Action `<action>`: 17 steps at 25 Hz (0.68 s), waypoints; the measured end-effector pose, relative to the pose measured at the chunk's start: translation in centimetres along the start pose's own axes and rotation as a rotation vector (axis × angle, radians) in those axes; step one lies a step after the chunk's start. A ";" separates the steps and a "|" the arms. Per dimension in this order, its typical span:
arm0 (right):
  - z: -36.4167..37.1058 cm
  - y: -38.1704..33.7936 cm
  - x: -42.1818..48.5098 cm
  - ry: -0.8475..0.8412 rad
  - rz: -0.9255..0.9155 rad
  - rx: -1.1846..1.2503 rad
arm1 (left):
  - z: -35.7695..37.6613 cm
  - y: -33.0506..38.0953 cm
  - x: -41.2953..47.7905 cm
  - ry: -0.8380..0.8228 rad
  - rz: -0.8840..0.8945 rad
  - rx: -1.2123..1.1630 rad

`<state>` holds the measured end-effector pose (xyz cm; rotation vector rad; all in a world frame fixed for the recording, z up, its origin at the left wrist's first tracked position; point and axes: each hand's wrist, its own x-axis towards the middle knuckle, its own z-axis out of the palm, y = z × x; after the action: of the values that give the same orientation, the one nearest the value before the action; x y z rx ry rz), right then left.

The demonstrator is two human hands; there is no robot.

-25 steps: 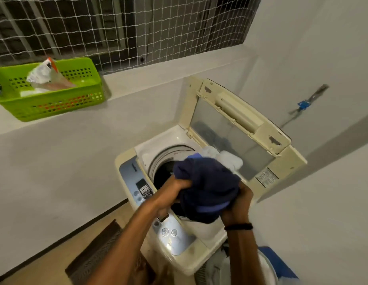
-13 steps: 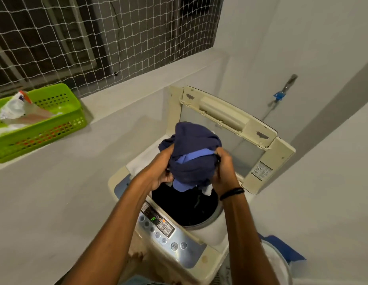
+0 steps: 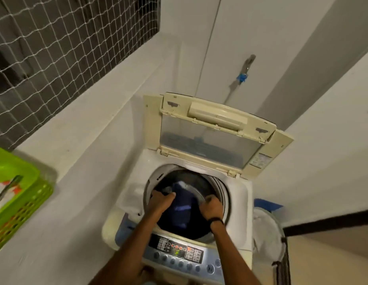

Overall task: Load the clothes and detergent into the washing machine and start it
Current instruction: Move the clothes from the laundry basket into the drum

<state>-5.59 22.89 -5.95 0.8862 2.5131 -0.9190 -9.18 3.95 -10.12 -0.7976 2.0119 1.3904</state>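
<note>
A top-loading washing machine stands in the corner with its lid raised. A bundle of dark blue clothes lies inside the drum. Both my hands reach down into the drum opening. My left hand holds the bundle's left side. My right hand, a black band on its wrist, grips the right side with curled fingers. The control panel with lit indicators runs along the machine's near edge. A detergent packet lies in a green basket on the ledge at left.
A white laundry basket stands right of the machine, with something blue behind it. A tap with a blue fitting is on the wall behind the lid. Netting covers the window above the ledge.
Both hands have lowered the blue bundle from above the opening down into the drum. The view has tipped down and moved closer over the machine.
</note>
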 end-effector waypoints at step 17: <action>2.5 -1.2 8.6 -0.271 0.408 1.363 | 1.8 6.8 1.8 -0.357 -0.209 -0.501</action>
<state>-12.64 24.29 -11.41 1.3545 1.1274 -2.3652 -15.17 7.30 -7.85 -0.8619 1.2882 1.7888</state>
